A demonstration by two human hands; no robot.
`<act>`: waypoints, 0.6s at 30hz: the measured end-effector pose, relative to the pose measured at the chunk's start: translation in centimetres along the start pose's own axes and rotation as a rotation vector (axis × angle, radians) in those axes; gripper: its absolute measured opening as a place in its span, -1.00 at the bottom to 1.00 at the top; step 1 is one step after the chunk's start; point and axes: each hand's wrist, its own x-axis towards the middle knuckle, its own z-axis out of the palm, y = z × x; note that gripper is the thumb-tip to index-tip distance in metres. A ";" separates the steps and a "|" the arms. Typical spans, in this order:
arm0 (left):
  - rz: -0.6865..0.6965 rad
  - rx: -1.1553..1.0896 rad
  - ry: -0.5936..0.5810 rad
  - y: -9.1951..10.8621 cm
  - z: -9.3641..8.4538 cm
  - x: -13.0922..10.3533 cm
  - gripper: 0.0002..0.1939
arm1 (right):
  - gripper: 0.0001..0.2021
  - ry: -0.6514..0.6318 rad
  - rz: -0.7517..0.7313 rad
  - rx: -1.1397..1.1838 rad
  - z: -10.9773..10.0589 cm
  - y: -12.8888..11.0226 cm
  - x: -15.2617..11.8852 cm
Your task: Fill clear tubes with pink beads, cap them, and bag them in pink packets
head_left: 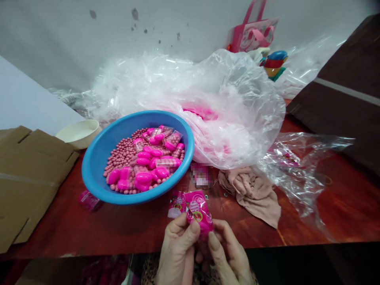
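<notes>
Between both hands, over the table's front edge, is a small pink printed packet. My left hand pinches its left side between thumb and fingers. On the lower right side of the packet, my right hand is closed with thumb and fingers. Just behind it lies another pink printed packet, partly covered. To the left stands a blue basin of dull pink beads, with several clear capsules with bright pink caps on top.
Clear plastic bags heap behind the basin. A crumpled beige cloth lies to the right, beside loose clear film. Cardboard boxes flank the table, one left, one right. A cream bowl sits behind the left box.
</notes>
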 end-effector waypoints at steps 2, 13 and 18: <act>0.016 0.012 0.021 -0.1 -0.1 0.1 -0.79 | -0.68 0.009 0.081 0.086 0.2 -0.3 0.3; 0.357 0.328 0.229 1.1 -1.0 0.0 -0.75 | -0.56 0.079 0.134 -0.008 -1.7 0.2 0.0; 0.330 0.479 0.063 2.5 -1.7 0.3 -0.85 | -0.58 0.051 0.060 -0.115 -2.7 0.8 -0.3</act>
